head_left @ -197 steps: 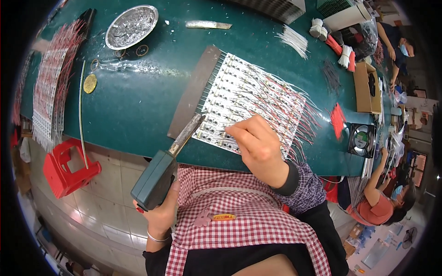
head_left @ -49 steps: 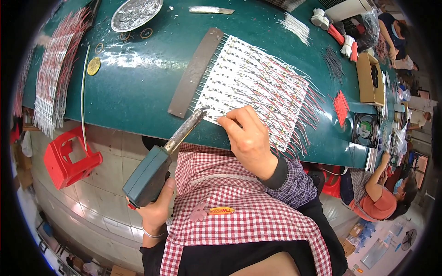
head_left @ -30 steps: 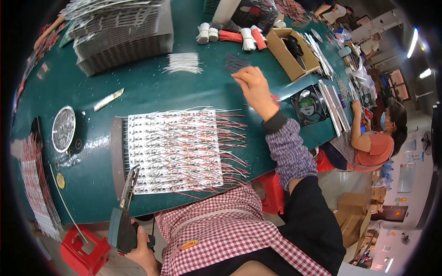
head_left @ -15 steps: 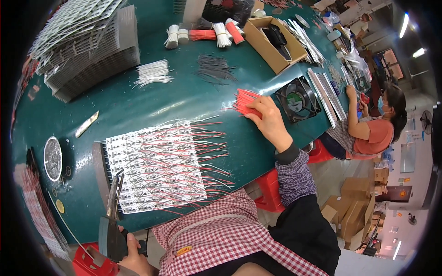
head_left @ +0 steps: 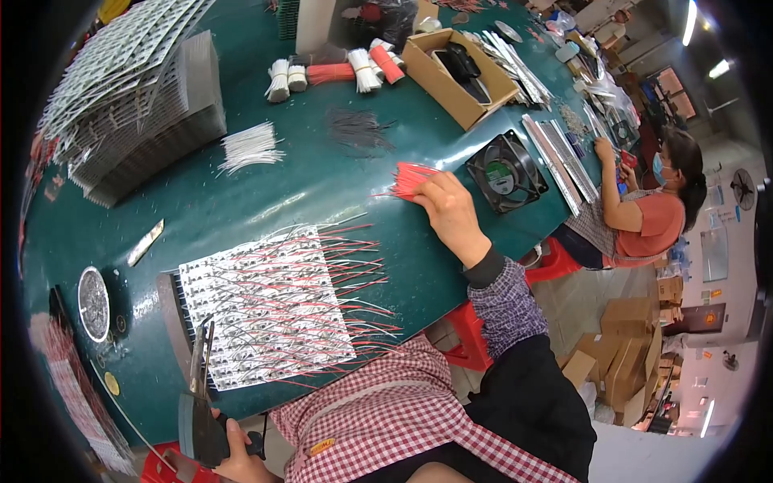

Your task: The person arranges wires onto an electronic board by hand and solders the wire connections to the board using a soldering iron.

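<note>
My left hand, low in the picture, is wrapped round the handle of a dark grey soldering gun. Its thin tip reaches up to the left edge of a white panel of small circuit boards. Many red, white and black wires lie across the panel and stick out past its right side. My right hand is stretched to a small pile of red wires, thumb and fingers pinched at the near end of it. How many wires the fingers hold is hidden.
White wires and black wires lie farther back, before tied wire bundles. Board stacks stand far left. A black fan and a cardboard box are right. Left sits a round dish. A co-worker sits at right.
The view has shifted slightly, so most table items appear farther left. My right hand stays at the red wires, fingers still pinched. The soldering gun remains at the panel's left edge.
</note>
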A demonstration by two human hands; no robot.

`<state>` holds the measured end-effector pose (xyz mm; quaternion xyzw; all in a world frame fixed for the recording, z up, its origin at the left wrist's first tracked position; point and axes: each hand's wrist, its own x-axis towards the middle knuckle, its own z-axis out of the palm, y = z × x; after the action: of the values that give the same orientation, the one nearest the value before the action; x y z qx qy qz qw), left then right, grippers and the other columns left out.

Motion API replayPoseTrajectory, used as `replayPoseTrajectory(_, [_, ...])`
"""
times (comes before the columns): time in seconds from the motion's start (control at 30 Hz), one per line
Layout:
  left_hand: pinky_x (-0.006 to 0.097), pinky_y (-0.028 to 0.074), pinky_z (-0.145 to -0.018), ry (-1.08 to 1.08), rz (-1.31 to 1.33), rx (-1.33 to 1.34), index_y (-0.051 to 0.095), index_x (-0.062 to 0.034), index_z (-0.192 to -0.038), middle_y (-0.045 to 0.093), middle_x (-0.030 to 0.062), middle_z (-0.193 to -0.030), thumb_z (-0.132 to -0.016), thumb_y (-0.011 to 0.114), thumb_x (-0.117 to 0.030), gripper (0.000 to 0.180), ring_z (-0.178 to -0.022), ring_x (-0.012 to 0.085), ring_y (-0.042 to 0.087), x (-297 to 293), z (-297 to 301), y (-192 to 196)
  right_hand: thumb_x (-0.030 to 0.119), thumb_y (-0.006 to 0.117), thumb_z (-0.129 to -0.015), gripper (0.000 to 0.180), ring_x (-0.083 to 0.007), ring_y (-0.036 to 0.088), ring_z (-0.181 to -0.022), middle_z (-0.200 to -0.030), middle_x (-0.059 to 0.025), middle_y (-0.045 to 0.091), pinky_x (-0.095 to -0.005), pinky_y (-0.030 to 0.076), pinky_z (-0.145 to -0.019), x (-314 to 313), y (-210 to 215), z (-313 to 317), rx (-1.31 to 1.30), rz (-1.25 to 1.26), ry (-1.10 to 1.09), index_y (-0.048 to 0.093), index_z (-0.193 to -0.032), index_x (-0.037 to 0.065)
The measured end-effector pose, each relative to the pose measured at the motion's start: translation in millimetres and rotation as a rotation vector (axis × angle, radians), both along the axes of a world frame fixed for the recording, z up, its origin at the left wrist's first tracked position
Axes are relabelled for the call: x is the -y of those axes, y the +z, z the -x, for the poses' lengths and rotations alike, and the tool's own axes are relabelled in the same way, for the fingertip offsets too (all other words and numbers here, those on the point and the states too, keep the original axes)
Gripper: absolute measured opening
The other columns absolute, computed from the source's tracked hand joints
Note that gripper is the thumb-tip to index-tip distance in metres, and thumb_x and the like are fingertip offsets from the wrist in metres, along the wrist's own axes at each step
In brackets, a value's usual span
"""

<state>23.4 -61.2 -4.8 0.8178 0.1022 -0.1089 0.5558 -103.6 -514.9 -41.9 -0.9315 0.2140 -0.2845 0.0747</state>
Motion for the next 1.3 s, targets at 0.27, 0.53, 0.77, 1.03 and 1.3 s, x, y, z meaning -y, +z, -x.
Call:
replayPoseTrajectory(0.27, [0.031,0.046,-0.056,-0.097,-0.115,0.030,0.067,0.0019,-0.078,0.066,0.0073,-0.075,-0.087,0.076,-0.018,0.024,-0.060,0.0157,0.056,-14.4,-13.4,-5.6,-0.003,0.060,-0.080,0.014,-0.0322,0.054,-0.092,-0.094,-0.0143,0.053,-0.0409,0.049,-0.079,-5.9,-0.8,-3.1,-0.106,0.007,-0.016,0.055,-0.093,0.001])
replayPoseTrajectory(0.53, [0.028,0.046,-0.055,-0.064,0.070,0.109,0.068,0.0053,-0.096,0.066,0.0089,-0.076,-0.086,0.075,-0.008,0.019,-0.060,0.0160,0.056,7.4,-9.3,4.0,-0.001,0.055,-0.081,0.009,-0.0336,0.062,-0.081,-0.083,-0.0160,0.055,-0.0418,0.052,-0.069,-2.6,11.9,3.2,-0.139,-0.016,0.032,0.057,-0.090,-0.001])
replayPoseTrajectory(0.77, [0.028,0.046,-0.054,-0.076,0.034,0.182,0.067,0.0066,-0.106,0.067,0.0100,-0.080,-0.085,0.076,-0.008,0.027,-0.063,0.0153,0.058,5.2,-10.3,3.6,0.000,0.056,-0.079,0.007,-0.0329,0.063,-0.083,-0.083,-0.0157,0.057,-0.0414,0.054,-0.071,7.2,32.7,4.4,-0.222,0.023,0.039,0.062,-0.083,0.000])
replayPoseTrajectory(1.03, [0.029,0.047,-0.054,-0.142,-0.044,0.085,0.069,0.0035,-0.104,0.068,0.0091,-0.082,-0.091,0.073,-0.022,0.029,-0.064,0.0157,0.059,-9.0,-13.2,4.4,-0.001,0.058,-0.074,0.010,-0.0286,0.060,-0.086,-0.085,-0.0111,0.055,-0.0377,0.053,-0.073,6.3,75.7,-7.2,-0.383,0.269,0.000,0.063,-0.082,0.001])
replayPoseTrajectory(1.3, [0.023,0.037,-0.050,-0.018,0.135,0.150,0.060,0.0056,-0.113,0.064,0.0094,-0.101,-0.084,0.067,0.001,0.031,-0.060,0.0091,0.049,-10.1,-11.7,1.6,0.006,0.068,-0.065,0.011,-0.0238,0.059,-0.084,-0.084,-0.0072,0.055,-0.0327,0.053,-0.066,-14.3,61.7,-72.7,-0.656,0.505,0.263,0.061,-0.073,0.005])
